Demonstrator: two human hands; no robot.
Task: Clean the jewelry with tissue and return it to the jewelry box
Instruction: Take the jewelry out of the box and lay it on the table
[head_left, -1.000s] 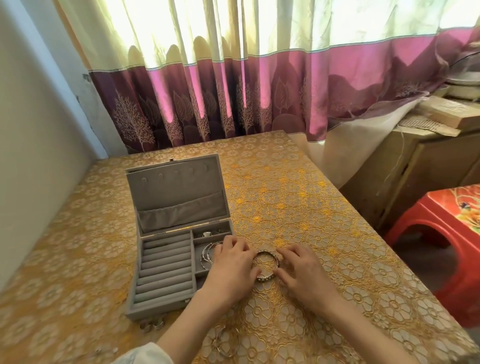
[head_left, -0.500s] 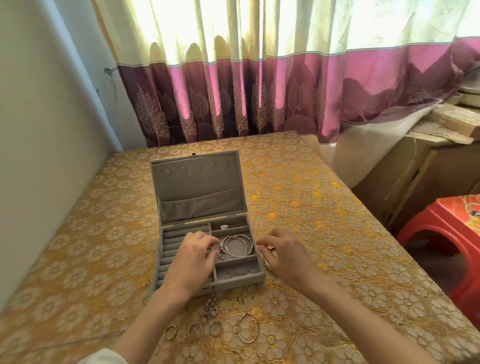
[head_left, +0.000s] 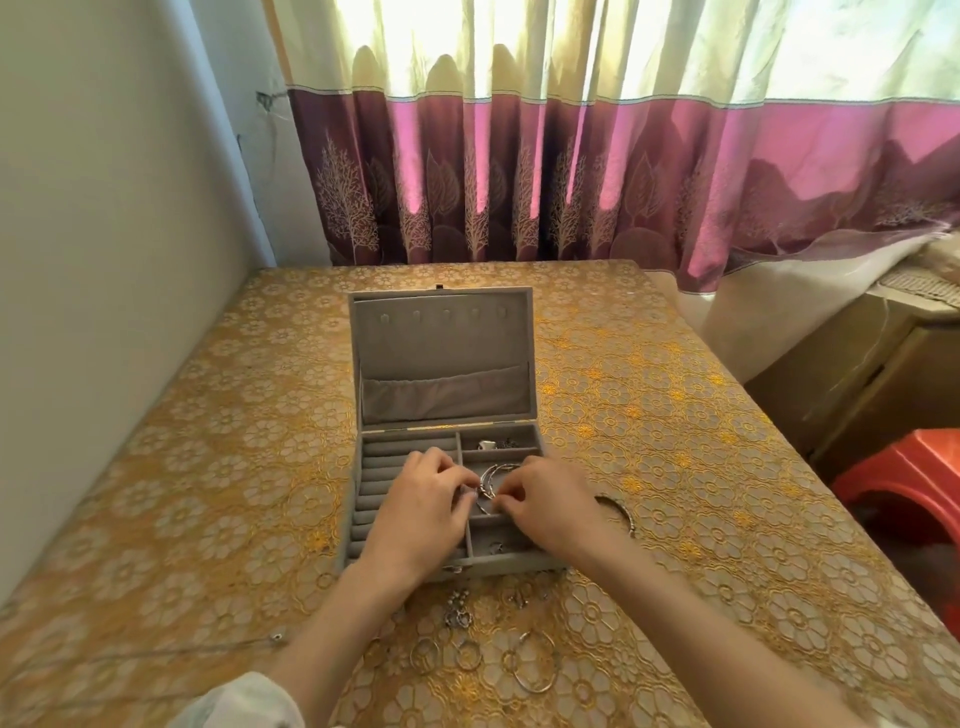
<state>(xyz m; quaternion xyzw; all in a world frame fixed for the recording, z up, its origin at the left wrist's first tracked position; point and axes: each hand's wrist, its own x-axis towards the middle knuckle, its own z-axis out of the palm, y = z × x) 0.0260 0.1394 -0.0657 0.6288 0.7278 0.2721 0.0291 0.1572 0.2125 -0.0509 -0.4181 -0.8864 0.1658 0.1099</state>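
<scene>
Both hands sit over the open jewelry box (head_left: 447, 364), hiding much of its middle right compartment; the left hand (head_left: 421, 506) and right hand (head_left: 550, 506) are close together, fingertips curled onto the thin silver bangles (head_left: 493, 480) lying in that compartment; whether they pinch the metal or only touch it cannot be told; small pieces in the rear compartment (head_left: 491, 443) are too small to identify; a beaded bracelet (head_left: 618, 512) on the cloth just right of the box is half hidden behind the right wrist; box is grey, velvety, rectangular, lid upright with a row of small tabs and a gathered pocket; padded ring rolls fill its left half, ridges running left to right; box's long axis runs across the table, lid hinge on the far side; loose rings and hoops (head_left: 530, 670) lie on the gold floral lace tablecloth (head_left: 701, 467) in front of the box, blurred; a thin chain (head_left: 208, 647) trails toward the left edge
</scene>
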